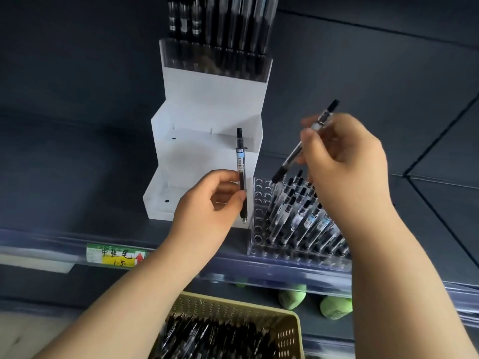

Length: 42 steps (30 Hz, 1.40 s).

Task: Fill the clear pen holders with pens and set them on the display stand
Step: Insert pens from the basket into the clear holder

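Right hand point(344, 161) pinches a pen point(290, 161) over the half-filled clear holder point(261, 229), left hand point(207, 200) grips another pen point(241, 174), one full holder point(215, 55) tops the white display stand point(207, 112), lower steps still bare.

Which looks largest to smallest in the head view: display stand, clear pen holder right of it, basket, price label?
1. display stand
2. basket and clear pen holder: unsure, the basket is nearer and cut off by the frame
3. price label
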Tool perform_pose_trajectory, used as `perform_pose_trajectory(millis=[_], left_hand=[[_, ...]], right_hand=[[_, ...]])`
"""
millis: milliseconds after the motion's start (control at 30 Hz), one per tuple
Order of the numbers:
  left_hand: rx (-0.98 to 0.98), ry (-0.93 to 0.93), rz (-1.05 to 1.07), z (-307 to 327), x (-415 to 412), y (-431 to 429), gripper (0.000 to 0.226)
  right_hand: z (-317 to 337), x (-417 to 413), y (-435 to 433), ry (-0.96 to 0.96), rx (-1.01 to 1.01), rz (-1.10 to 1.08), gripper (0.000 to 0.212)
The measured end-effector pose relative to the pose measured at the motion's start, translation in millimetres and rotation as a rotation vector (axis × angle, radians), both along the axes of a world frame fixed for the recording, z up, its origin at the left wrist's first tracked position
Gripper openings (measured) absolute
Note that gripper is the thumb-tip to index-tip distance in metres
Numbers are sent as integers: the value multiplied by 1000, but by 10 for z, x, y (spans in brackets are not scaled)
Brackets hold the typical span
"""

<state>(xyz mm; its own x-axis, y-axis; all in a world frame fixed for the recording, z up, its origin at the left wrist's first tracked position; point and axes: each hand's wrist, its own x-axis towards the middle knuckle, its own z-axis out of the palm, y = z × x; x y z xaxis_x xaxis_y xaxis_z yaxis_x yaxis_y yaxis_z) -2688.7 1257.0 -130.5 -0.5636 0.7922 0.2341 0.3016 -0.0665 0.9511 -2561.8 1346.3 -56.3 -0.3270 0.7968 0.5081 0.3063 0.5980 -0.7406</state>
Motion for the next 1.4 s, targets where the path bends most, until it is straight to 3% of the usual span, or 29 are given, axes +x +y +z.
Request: perform_pose_trajectory(millis=[133, 300, 433, 1167, 1400], left_hand=[[-13, -27, 7, -35, -11, 10, 25], [-15, -38, 0, -37, 9, 22, 26], [-18, -38, -10, -46, 26, 3, 26], [-41, 12, -15, -56, 33, 15, 25], [-42, 2, -28, -64, 53, 16, 25]], right_hand=[[-25, -17, 5, -11, -18, -4, 22], [-71, -50, -9, -109, 0, -29, 7], [-149, -97, 23, -202, 67, -48, 16], [-327, -153, 114, -371, 298, -89, 20], [-343, -139, 127, -429, 357, -100, 45]])
